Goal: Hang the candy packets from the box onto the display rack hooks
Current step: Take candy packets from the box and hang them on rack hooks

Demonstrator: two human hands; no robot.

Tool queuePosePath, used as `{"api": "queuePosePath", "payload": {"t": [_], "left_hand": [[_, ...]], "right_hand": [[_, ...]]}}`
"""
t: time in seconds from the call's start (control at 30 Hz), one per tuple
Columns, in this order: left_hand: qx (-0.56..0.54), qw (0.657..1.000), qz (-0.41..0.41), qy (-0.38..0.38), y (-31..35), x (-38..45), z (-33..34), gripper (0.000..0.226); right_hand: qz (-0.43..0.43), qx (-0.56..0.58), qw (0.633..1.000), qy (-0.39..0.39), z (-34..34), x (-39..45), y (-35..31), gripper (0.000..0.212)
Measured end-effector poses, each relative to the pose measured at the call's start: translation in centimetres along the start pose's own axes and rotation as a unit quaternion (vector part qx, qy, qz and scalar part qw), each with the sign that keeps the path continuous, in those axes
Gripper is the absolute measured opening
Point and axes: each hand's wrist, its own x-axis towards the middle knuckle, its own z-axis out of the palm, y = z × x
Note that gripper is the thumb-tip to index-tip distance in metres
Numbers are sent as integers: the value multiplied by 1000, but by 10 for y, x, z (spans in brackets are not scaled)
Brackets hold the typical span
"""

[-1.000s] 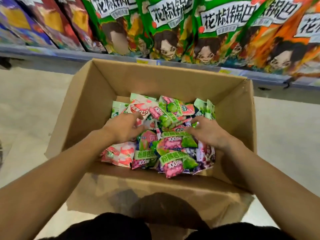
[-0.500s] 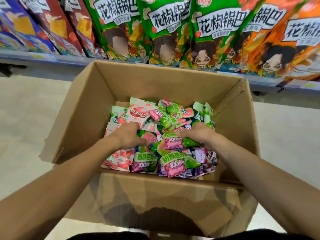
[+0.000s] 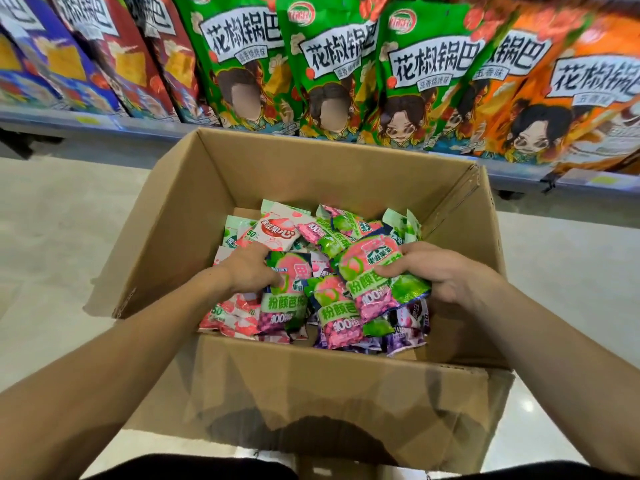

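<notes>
Head view finds both hands inside the cardboard box [image 3: 194, 188], the right hand [image 3: 440, 275] gripping a pink-green candy packet [image 3: 377, 282], the left hand [image 3: 247, 268] curled round another packet [image 3: 289, 282] beside it

Plain brown cardboard box [image 3: 346, 174], and the candy packets [image 3: 349, 306] inside are a riot of pink, lime green, white and purple (some with a pink-fleshed fruit printed on). Big snack bags [image 3: 332, 67] behind run blue, red, green, then orange, all cartoon faces and black lettering on white.
</notes>
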Motion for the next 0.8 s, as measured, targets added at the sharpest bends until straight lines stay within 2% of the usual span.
{"api": "queuePosePath", "payload": {"t": [0.07,0.13,0.27,0.33,0.43,0.53,0.6,0.67,0.8], "left_hand": [[-105,994,16,-12,0,-9,-12,16],[-242,970,20,-9,4,-22,-24,18],[-472,880,49,21,14,-39,-41,36],[-546,834,74,17,21,-43,-46,37],[-594,801,77,10,32,-46,-44,38],[-599,797,72,-6,42,-42,-40,44],[-575,813,90,-11,51,-39,-40,51],[-544,831,112,-1,62,-36,-41,58],[-519,844,127,42,92,-40,-61,65]], "right_hand": [[-46,27,998,-22,-2,-10,-1,35],[-101,69,992,-38,-5,-19,-5,41],[-187,151,970,-33,-9,-25,-13,60],[-218,169,961,-30,-8,-30,-17,50],[-247,186,950,-28,-6,-37,-21,39],[-261,193,945,-29,-5,-39,-24,34],[-265,211,940,-36,-5,-40,-29,34],[-272,222,935,-42,-8,-40,-36,37],[-287,234,928,-34,-16,-54,-61,48]]}}
